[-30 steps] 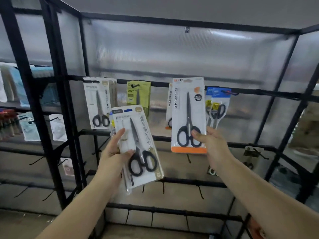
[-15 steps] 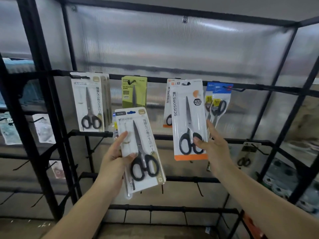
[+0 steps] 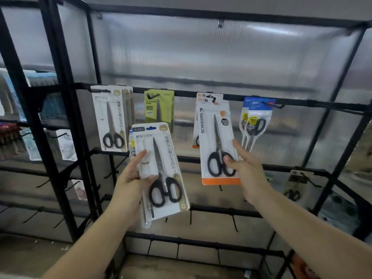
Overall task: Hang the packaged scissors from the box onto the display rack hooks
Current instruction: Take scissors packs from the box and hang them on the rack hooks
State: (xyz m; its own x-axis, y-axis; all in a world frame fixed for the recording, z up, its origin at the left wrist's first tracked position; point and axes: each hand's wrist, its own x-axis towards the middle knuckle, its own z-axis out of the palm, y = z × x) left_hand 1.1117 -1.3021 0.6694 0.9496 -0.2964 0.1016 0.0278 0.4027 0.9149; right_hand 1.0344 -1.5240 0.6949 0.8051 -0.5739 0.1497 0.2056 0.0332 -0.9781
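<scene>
Hanging the orange pack point(image 3: 218, 141) on its hook point(image 3: 213, 99) looks nearly done. The pack sits on the top bar of the rack point(image 3: 314, 102), in front of another pack of the same kind, with the hook poking through its hole. The right hand point(image 3: 244, 168) pinches its low right corner, thumb on the front by the black handles, other fingers straight behind.

To do this step well, push the pack back along the hook until it hangs flat, then let go slowly (a quick pull could drag it off again).

The left hand point(image 3: 132, 178) holds a white pack point(image 3: 161, 168) near the viewer, tilted, thumb across its front. There seem to be more packs behind it, but I cannot tell how many. I think it belongs with the white packs point(image 3: 111, 119) hanging to the far left. The green pack point(image 3: 159, 109) and blue packs point(image 3: 256, 119) already hang on the same bar.
</scene>
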